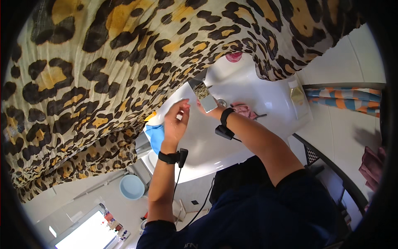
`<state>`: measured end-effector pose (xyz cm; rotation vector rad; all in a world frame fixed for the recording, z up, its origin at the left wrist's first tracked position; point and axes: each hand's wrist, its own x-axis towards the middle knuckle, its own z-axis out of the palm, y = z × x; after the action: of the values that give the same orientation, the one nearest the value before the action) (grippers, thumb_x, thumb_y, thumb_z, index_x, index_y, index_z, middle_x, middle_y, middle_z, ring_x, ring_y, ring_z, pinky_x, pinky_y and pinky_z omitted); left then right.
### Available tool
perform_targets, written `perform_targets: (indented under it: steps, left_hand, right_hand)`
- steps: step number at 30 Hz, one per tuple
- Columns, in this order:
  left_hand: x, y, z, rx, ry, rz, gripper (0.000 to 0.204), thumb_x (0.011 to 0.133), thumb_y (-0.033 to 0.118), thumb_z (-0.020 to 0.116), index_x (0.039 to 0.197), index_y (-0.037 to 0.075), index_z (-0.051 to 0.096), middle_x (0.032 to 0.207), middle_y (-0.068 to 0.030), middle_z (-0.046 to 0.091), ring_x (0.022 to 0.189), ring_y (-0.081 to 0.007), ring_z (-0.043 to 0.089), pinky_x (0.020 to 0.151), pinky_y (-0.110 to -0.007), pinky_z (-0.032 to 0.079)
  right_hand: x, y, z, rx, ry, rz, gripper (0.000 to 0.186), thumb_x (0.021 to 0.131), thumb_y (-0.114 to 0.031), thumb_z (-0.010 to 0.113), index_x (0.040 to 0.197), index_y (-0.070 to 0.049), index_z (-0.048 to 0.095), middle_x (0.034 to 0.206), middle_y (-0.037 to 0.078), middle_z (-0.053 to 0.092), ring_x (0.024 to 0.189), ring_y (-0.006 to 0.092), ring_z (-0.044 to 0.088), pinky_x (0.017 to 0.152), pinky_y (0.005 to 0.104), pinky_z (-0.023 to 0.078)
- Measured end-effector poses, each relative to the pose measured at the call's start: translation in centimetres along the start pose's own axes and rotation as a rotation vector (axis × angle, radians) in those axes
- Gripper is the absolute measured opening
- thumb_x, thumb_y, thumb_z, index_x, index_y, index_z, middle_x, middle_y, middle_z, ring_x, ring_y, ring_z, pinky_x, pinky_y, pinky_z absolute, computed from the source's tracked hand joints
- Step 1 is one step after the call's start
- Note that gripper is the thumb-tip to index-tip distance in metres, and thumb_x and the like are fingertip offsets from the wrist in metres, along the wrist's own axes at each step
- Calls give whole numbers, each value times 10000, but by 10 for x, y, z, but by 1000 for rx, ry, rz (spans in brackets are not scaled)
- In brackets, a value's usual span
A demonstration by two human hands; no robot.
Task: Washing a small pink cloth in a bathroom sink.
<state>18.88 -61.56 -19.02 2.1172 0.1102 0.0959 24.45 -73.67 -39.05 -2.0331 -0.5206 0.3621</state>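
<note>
Over a white washbasin [257, 89], my left hand [176, 120] is raised with its fingers apart and holds nothing. It sits just left of the chrome tap [203, 94]. My right hand [208, 109] reaches under the tap's spout, which covers most of it, so its fingers do not show. Both wrists wear black bands with a small black unit and a cable. A pink crumpled cloth [244, 110] lies in the basin just beyond my right wrist.
A leopard-print cloth [95, 74] hangs across the top and left of the view. A blue item [156, 136] sits at the basin's left rim, with a pale blue bowl [132, 186] beyond it. A striped towel [344, 95] hangs at the right. A small packet [297, 94] rests on the basin's edge.
</note>
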Motion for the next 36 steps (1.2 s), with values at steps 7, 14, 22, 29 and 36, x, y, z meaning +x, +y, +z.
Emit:
perform_targets:
  steps: [7,14,22,29,36]
  left_hand:
    - [50,16,3,176,-145,196,486,822,-71,580,1280,89,552,963,-132,636,799,-273,611,690,-323,508]
    - [46,8,24,245,-225,232,621,775,-66,560,1347,163,485,978,-147,615,751,-340,603,671,-388,518]
    - [-10,35,17,410,-531,422,676,769,-80,562,1373,218,497,938,-129,614,789,-340,621,707,-413,528]
    - [-93,-41,16,211,-424,34,379,828,-67,554,1150,109,648,981,-118,648,818,-295,654,711,-341,533]
    - [-60,-69,52,-520,-139,-583,201,835,-81,540,999,-36,649,942,-90,644,841,-200,652,785,-319,544]
  right_hand:
    - [-18,-44,-76,0,-131,115,207,828,-165,608,997,-49,585,918,184,666,845,399,648,750,462,519]
    - [-23,2,-95,990,-24,675,303,869,-185,614,1126,-34,559,937,107,677,828,252,662,731,344,528]
    - [-7,-22,-83,1193,-77,629,228,885,-162,607,1088,-61,584,948,72,674,844,191,661,688,306,524]
    - [-6,-37,-39,265,-70,155,87,851,-127,628,908,-69,597,758,72,640,686,208,635,617,346,514]
    - [-66,-11,-87,-649,-246,-50,175,838,-208,580,968,-112,647,1096,120,583,1056,326,571,860,532,447]
